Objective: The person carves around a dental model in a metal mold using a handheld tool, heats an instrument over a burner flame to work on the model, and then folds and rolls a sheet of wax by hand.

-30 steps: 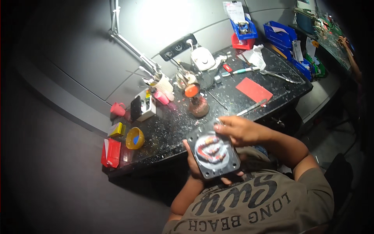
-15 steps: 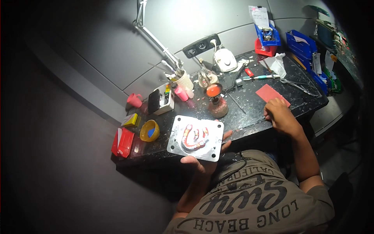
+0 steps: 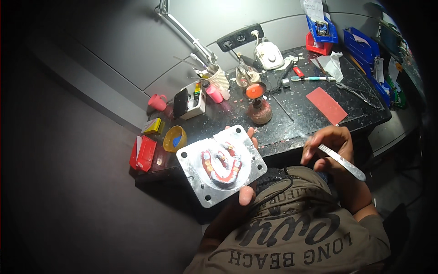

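My left hand point(image 3: 246, 195) grips a square metal flask half point(image 3: 193, 176) from beneath, thumb at the lower edge, fingertips past the far edge. Set in the flask's white plaster is a horseshoe-shaped red and white dental piece point(image 3: 222, 178) with yellowish teeth and smaller pieces inside its curve. To the right of the flask, my right hand point(image 3: 331, 141) is closed around a knife point(image 3: 343, 162) with a silver handle, its blade pointing up and left. Beyond that hand lies a pink sheet point(image 3: 327, 106) on the black benchtop.
Across the bench point(image 3: 296, 137) stand a burner point(image 3: 260, 114) under a dish of orange material, a white device point(image 3: 269, 56), a tool cup point(image 3: 218, 81), a pink mug point(image 3: 156, 102), a yellow bowl point(image 3: 172, 138), red containers point(image 3: 145, 155) and stacked blue bins point(image 3: 360, 48). A jointed lamp arm point(image 3: 185, 34) hangs behind.
The flask has been tilted and turned, now lying flatter in my left hand. My right hand left the flask, reached toward the pink sheet's near edge, and now holds the knife closer to me.
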A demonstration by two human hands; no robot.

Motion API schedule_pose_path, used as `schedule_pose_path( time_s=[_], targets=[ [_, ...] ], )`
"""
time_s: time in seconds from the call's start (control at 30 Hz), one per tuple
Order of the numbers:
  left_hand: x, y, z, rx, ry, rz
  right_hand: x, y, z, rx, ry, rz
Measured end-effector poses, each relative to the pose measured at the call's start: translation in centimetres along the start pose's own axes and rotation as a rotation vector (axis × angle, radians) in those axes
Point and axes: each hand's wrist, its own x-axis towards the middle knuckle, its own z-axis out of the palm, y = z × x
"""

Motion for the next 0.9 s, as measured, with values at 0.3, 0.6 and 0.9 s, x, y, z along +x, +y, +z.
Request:
schedule_pose_path(
  time_s=[0.3, 0.6, 0.9],
  targets=[
    [2.3, 4.5, -3.8, 0.361, -0.671, -0.433, 0.2, 0.9, 4.3, -0.864, -0.197, -0.406],
    [4.1, 8.7, 1.4, -0.045, 0.095, -0.952, 0.0, 2.4, 4.7, -0.872, -0.218, -0.371],
    [1.7, 7.2, -0.7, -0.639, -0.155, -0.935, 0.4, 3.4, 4.9, -0.951, -0.217, -0.499]
  ],
)
